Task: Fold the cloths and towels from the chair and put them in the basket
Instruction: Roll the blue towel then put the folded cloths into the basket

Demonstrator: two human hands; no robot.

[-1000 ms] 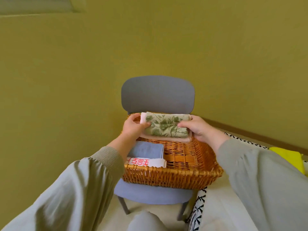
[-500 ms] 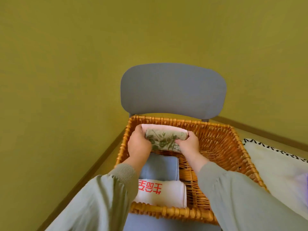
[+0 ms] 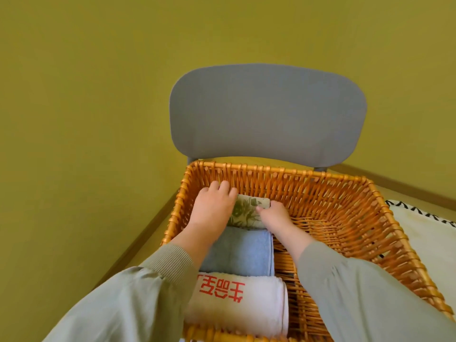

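The cloth (image 3: 248,213) is a small folded bundle with dark green leaves printed on pale green, and it sits low in the basket (image 3: 320,174) at the far left corner, right between the two sets of fingers. The left hand (image 3: 212,211) lies palm down over its left end, fingers close together with their tips up against the far wicker wall. The thumb and that whole end of the cloth are hidden, so I cannot tell whether this hand pinches or only presses. The right hand (image 3: 275,218) has its fingers curled onto the right end, one tip resting on the print, pinching it. The cloth's underside is out of sight. Its long axis runs left to right from one hand to the other, parallel to the far wall. Just behind the wrists lies a blue towel (image 3: 241,253) touching the cloth's near edge, and behind that a white towel (image 3: 237,299) with red characters, partly under the left sleeve.
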